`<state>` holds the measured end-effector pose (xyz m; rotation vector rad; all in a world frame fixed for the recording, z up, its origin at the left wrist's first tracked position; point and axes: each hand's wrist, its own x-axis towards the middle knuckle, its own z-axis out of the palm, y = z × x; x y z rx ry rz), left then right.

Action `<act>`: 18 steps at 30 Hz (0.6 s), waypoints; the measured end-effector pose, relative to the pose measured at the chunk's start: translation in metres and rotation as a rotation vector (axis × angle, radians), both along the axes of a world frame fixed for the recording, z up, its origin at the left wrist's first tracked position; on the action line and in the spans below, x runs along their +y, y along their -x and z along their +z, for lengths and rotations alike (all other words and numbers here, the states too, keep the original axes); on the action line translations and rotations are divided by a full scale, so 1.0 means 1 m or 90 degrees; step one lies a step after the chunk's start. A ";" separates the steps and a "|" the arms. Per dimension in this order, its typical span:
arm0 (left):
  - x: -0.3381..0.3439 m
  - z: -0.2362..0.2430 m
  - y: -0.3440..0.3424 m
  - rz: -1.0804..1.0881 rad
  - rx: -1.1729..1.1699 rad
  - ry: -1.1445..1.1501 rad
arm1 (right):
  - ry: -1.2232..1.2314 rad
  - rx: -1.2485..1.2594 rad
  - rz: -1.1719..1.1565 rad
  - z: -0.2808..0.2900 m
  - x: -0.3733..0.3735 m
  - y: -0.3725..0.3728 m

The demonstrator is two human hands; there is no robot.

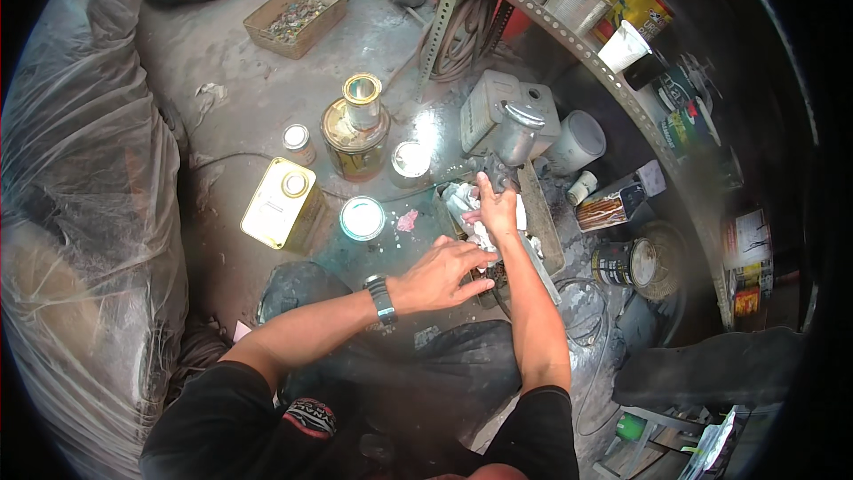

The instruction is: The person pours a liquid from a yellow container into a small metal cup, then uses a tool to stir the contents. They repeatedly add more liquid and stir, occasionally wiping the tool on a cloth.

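My right hand [499, 213] is closed on a grey spray gun [494, 169] with a silver cup [520, 129] on top, over a grubby rectangular tray [546, 231]. Crumpled white rags or paper [460, 203] lie in the tray beside that hand. My left hand [444, 271], wearing a watch, has its fingers apart and reaches over the tray's near left side, close to my right wrist. Left of the tray are an open can with teal rim [362, 220], a small silver can [410, 163] and a pale yellow rectangular tin [274, 204].
Plastic sheeting [80, 213] drapes along the left. A larger can [354, 151] with another atop, a small can [298, 144] and a bin of bits [293, 22] stand ahead. A grey jerrycan [489, 102], loose cans and a hose coil surround a curved-looking metal shelf [609, 71] of paint tins at right.
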<state>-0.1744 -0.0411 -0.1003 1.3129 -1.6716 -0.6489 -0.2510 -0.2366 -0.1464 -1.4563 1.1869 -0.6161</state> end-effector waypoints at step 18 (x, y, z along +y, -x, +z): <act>0.023 0.021 -0.022 0.039 -0.061 0.046 | -0.039 0.071 0.144 -0.006 0.082 0.128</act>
